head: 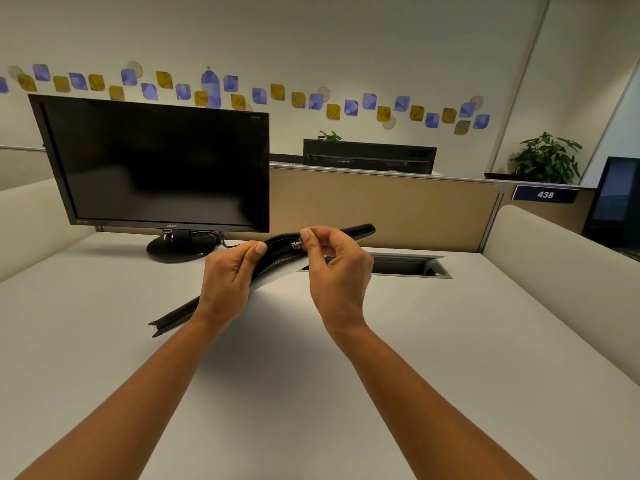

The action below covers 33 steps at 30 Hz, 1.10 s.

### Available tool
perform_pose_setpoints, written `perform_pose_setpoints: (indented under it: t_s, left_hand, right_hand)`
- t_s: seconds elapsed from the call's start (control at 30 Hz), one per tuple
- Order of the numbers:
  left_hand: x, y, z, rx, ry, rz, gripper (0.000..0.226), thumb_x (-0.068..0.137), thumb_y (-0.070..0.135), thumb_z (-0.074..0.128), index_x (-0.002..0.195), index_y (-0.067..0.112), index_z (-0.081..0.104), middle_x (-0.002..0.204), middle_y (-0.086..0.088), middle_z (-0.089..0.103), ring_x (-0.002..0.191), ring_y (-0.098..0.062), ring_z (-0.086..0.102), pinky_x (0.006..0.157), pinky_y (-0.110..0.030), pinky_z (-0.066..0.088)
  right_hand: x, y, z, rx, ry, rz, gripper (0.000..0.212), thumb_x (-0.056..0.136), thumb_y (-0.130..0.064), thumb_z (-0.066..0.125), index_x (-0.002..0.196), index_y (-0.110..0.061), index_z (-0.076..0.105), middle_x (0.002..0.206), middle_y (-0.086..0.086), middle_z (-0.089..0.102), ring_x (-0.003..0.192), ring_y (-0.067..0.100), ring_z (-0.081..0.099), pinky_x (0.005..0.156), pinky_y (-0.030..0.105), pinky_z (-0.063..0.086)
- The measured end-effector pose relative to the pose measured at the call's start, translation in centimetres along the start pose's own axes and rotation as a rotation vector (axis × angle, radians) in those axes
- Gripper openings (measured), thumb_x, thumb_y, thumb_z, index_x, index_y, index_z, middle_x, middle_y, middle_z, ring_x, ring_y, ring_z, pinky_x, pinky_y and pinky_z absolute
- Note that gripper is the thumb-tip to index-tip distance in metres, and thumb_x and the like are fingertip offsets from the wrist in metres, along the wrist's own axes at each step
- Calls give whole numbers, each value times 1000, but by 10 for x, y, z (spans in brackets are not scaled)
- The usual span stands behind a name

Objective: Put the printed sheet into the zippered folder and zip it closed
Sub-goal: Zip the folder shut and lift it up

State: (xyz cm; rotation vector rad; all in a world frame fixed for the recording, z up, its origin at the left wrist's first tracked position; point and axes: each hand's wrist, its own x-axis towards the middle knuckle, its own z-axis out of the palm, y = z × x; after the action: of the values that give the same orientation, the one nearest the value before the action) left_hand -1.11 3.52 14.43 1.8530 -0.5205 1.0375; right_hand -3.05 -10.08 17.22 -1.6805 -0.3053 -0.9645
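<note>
Our left hand [227, 275] grips the slim black zippered folder [180, 315] edge-up above the pale desk [450, 341]; our right hand [341, 271] pinches its small metal pull [296, 244]. We should hold the track taut, drawing straight (sheet unseen).

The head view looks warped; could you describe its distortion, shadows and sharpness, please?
Head view: wide-angle bowing curves the partition, stretches the forearms; soft arm shadows on the desk; left hand on the folder, right hand on the zipper pull, both sharp.

Seen edge-on, the zippered folder [351, 231] hides its inside.
</note>
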Motion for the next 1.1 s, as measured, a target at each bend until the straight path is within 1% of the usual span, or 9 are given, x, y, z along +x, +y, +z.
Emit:
perform_pose_setpoints:
  t_s: [0.07, 0.17, 0.27, 0.37, 0.57, 0.7, 0.87, 1.0, 1.1]
  left_hand:
    - [-1, -1, 0, -10, 8, -9, 70, 87, 63, 29, 99, 4, 65, 65, 21, 60, 69, 12, 56, 54, -22, 45]
    - [-1, -3, -3, -14, 10, 3, 68, 87, 62, 30, 98, 5, 65, 72, 37, 60, 71, -3, 58, 53, -20, 44]
    - [-3, -4, -5, -28, 0, 12, 75, 87, 62, 30, 95, -4, 67, 64, 31, 60, 68, 10, 58, 56, -2, 41]
    - [-4, -5, -4, -36, -18, 7, 79, 87, 61, 30, 95, -8, 66, 70, 21, 59, 69, 16, 57, 59, 3, 40]
    - [-5, -5, 2, -14, -4, -12, 59, 91, 50, 37, 96, -1, 67, 75, 41, 60, 67, 14, 56, 58, 2, 38]
    - [-4, -3, 7, 34, -7, -21, 43, 90, 32, 36, 91, 3, 68, 67, 38, 58, 61, 11, 54, 52, -1, 34]
    - [-4, 0, 12, 35, 15, 11, 61, 91, 49, 36, 93, -4, 68, 63, 9, 56, 62, 11, 55, 48, -10, 36]
    - [-5, 3, 12, 35, 14, 30, 72, 89, 57, 29, 90, -4, 68, 63, 0, 56, 63, -10, 55, 46, -15, 35]
    - [-5, 4, 12, 41, 12, 17, 73, 89, 57, 29, 88, -5, 68, 61, -4, 57, 65, -19, 54, 46, -20, 36]
  right_hand:
    - [1, 2, -1, 3, 0, 12, 13, 83, -20, 65, 89, -10, 71, 82, 3, 73, 72, 9, 64, 69, 20, 54]
    - [3, 7, -2, 6, 4, 46, 12, 83, -21, 65, 87, -12, 71, 81, 3, 73, 73, 14, 66, 70, 30, 57]
    - [5, 11, -1, 9, 9, 80, 13, 83, -22, 65, 88, -12, 71, 81, 4, 73, 75, 16, 66, 71, 34, 58]
    - [6, 13, -1, 6, 16, 99, 13, 84, -22, 65, 88, -11, 71, 82, 4, 73, 75, 16, 66, 72, 33, 57]
    - [11, 19, -2, -12, 40, 95, 14, 84, -21, 64, 87, -10, 71, 82, 5, 73, 73, 15, 65, 70, 29, 57]
    - [13, 22, -5, -75, 68, -15, 14, 83, -18, 65, 88, -6, 71, 83, 8, 73, 71, 8, 60, 67, 13, 48]
    - [14, 27, -7, -125, 90, -77, 14, 82, -18, 66, 87, -6, 72, 81, 7, 74, 70, 5, 57, 65, 14, 48]
    - [14, 29, -9, -144, 101, -89, 14, 81, -18, 66, 87, -6, 71, 80, 7, 73, 69, 4, 56, 64, 2, 41]
    - [11, 29, -9, -130, 101, -86, 15, 82, -18, 66, 89, -6, 71, 82, 7, 74, 71, 5, 58, 68, 9, 46]
